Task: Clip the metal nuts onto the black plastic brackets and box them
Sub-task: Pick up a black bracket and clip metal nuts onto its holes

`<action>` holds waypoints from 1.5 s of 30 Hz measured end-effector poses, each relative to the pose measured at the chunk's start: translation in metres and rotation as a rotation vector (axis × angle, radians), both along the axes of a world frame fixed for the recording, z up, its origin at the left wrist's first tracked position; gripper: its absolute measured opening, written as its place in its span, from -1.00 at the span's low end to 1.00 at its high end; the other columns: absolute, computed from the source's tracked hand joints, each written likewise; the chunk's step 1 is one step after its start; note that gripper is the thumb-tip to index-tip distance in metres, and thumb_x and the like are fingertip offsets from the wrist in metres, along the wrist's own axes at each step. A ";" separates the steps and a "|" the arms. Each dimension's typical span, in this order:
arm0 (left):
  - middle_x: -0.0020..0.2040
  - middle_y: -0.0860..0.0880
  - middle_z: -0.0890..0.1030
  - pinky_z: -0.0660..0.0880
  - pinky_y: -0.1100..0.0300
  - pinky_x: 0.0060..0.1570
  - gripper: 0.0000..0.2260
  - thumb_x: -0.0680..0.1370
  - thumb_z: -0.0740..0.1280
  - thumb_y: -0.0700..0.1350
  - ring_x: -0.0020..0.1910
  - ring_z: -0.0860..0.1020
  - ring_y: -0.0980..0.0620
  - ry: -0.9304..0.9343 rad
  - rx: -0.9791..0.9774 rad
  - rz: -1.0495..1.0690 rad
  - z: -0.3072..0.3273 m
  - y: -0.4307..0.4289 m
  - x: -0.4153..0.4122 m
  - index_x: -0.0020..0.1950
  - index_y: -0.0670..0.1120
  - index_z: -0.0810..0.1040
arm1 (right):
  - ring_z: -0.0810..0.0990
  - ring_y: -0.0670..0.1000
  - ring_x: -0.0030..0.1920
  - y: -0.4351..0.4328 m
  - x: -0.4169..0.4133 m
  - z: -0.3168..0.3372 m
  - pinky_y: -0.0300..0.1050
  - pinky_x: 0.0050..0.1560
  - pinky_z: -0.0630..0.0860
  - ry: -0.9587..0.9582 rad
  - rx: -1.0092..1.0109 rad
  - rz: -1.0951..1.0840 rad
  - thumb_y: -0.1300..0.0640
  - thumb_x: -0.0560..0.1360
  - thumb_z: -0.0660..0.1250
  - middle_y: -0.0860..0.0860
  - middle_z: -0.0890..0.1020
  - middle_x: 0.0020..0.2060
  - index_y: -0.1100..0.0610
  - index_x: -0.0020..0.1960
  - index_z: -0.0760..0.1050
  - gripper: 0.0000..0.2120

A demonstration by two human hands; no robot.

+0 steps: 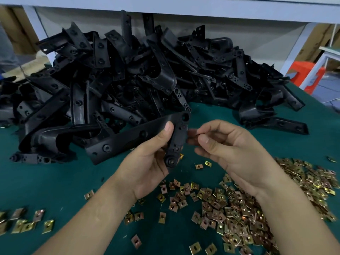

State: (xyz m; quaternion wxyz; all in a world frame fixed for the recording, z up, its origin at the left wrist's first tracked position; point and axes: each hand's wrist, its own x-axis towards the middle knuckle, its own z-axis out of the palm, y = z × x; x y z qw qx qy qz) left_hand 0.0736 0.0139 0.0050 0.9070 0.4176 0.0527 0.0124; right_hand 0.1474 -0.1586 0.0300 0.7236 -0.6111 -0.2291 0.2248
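My left hand (147,162) grips a black plastic bracket (177,137) above the green table, thumb across its upper arm, the bracket's round boss near my palm. My right hand (230,150) pinches a small metal nut (196,134) between thumb and forefinger, right at the bracket's right edge. The nut is blurred and mostly hidden by my fingers. Loose brass-coloured clip nuts (230,208) lie scattered below both hands.
A big heap of black brackets (128,80) fills the far half of the green table (55,181). More nuts spread to the right (303,177) and at the near left (24,221). An orange stool (303,70) stands beyond the table's right edge.
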 end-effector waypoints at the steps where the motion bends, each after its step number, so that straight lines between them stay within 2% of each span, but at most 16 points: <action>1: -0.16 0.03 0.74 0.59 0.31 -0.25 -0.80 0.49 0.43 0.05 -0.19 0.71 0.14 -0.003 0.002 -0.014 0.000 -0.001 0.000 -0.07 -0.02 0.79 | 0.69 -0.03 -0.10 0.002 -0.001 -0.001 -0.23 -0.06 0.61 0.010 0.029 -0.014 0.18 0.34 0.45 0.02 0.71 -0.17 0.05 -0.15 0.70 -0.89; 4: 0.05 -0.07 0.74 0.62 0.27 -0.13 -0.70 0.48 0.45 0.05 -0.02 0.72 0.06 -0.007 -0.020 -0.056 0.000 -0.001 0.000 0.11 -0.09 0.75 | 0.71 0.00 -0.10 0.009 -0.005 -0.002 -0.22 -0.06 0.62 0.046 0.099 -0.041 0.19 0.36 0.45 0.06 0.72 -0.16 0.07 -0.11 0.71 -0.87; 6: 0.12 -0.10 0.72 0.62 0.26 -0.09 -0.64 0.46 0.46 0.05 0.04 0.71 0.03 -0.009 -0.036 -0.060 0.000 0.000 0.000 0.16 -0.11 0.73 | 0.72 0.01 -0.07 0.012 -0.007 -0.002 -0.21 -0.06 0.62 0.047 0.122 -0.059 0.20 0.39 0.44 0.11 0.74 -0.11 0.09 -0.08 0.72 -0.86; 13: 0.07 -0.05 0.74 0.60 0.28 -0.09 -0.70 0.48 0.44 0.03 0.00 0.71 0.08 -0.033 -0.034 -0.065 -0.002 -0.003 0.000 0.14 -0.06 0.74 | 0.71 -0.01 -0.14 0.019 -0.012 -0.005 -0.23 -0.14 0.62 0.071 0.168 -0.126 0.17 0.38 0.45 0.11 0.73 -0.13 0.10 -0.11 0.72 -0.89; 21: 0.02 -0.01 0.74 0.59 0.31 -0.13 -0.72 0.48 0.46 0.04 -0.05 0.70 0.12 -0.034 -0.083 -0.073 -0.002 -0.002 0.000 0.10 -0.07 0.75 | 0.69 -0.01 -0.17 0.021 -0.014 -0.004 -0.23 -0.15 0.62 0.138 0.240 -0.100 0.22 0.40 0.42 0.14 0.71 -0.13 0.23 -0.01 0.65 -0.82; 25: -0.01 -0.01 0.74 0.59 0.31 -0.16 -0.72 0.47 0.45 0.04 -0.08 0.71 0.11 -0.036 -0.080 -0.075 -0.002 0.000 0.000 0.09 -0.08 0.75 | 0.70 0.01 -0.15 0.019 -0.015 -0.004 -0.22 -0.12 0.63 0.062 0.208 -0.111 0.18 0.38 0.46 0.15 0.70 -0.15 0.15 -0.07 0.70 -0.87; 28: 0.03 -0.06 0.74 0.60 0.29 -0.17 -0.68 0.47 0.46 0.04 -0.07 0.71 0.08 -0.017 -0.079 -0.089 -0.004 0.001 0.000 0.13 -0.11 0.74 | 0.70 0.00 -0.15 0.017 -0.014 -0.004 -0.20 -0.10 0.62 -0.010 0.165 -0.090 0.18 0.41 0.49 0.09 0.70 -0.22 0.10 -0.09 0.68 -0.92; 32: 0.05 -0.09 0.74 0.61 0.28 -0.17 -0.70 0.47 0.46 0.04 -0.04 0.72 0.05 0.004 -0.060 -0.117 -0.004 -0.001 -0.001 0.10 -0.10 0.75 | 0.69 0.03 -0.19 0.012 -0.011 -0.002 -0.18 -0.11 0.60 -0.051 0.108 -0.100 0.20 0.42 0.49 0.08 0.70 -0.26 0.07 -0.02 0.58 -0.83; 35: -0.03 -0.03 0.74 0.60 0.30 -0.20 -0.73 0.45 0.47 0.04 -0.13 0.71 0.10 0.017 -0.028 -0.118 -0.004 -0.002 -0.001 0.06 -0.07 0.76 | 0.65 0.00 -0.19 0.011 -0.010 -0.002 -0.17 -0.08 0.57 -0.052 0.093 -0.112 0.17 0.40 0.50 0.08 0.68 -0.26 0.06 0.01 0.55 -0.78; 38: -0.12 0.02 0.74 0.60 0.30 -0.25 -0.80 0.53 0.39 -0.01 -0.19 0.71 0.12 -0.006 0.013 -0.124 -0.002 -0.004 -0.003 0.04 -0.01 0.77 | 0.64 -0.01 -0.17 0.012 -0.011 -0.003 -0.18 -0.03 0.57 -0.012 0.108 -0.097 0.16 0.39 0.53 0.08 0.65 -0.28 0.06 0.00 0.54 -0.75; 42: 0.02 -0.04 0.74 0.61 0.26 -0.20 -0.72 0.52 0.42 0.01 -0.09 0.71 0.09 -0.019 0.046 -0.125 -0.002 -0.005 -0.003 0.17 -0.05 0.73 | 0.63 0.04 -0.12 0.017 -0.014 -0.007 -0.12 0.05 0.59 0.041 0.144 -0.091 0.16 0.41 0.53 0.07 0.62 -0.28 0.08 0.01 0.55 -0.77; 45: 0.07 -0.08 0.72 0.61 0.25 -0.21 -0.68 0.56 0.39 0.00 -0.11 0.71 0.07 -0.012 0.012 -0.117 -0.003 -0.004 -0.001 0.24 -0.13 0.68 | 0.68 0.00 -0.09 0.018 -0.014 -0.006 -0.17 0.01 0.58 -0.009 0.083 -0.105 0.11 0.42 0.53 0.04 0.71 -0.19 0.08 0.02 0.54 -0.76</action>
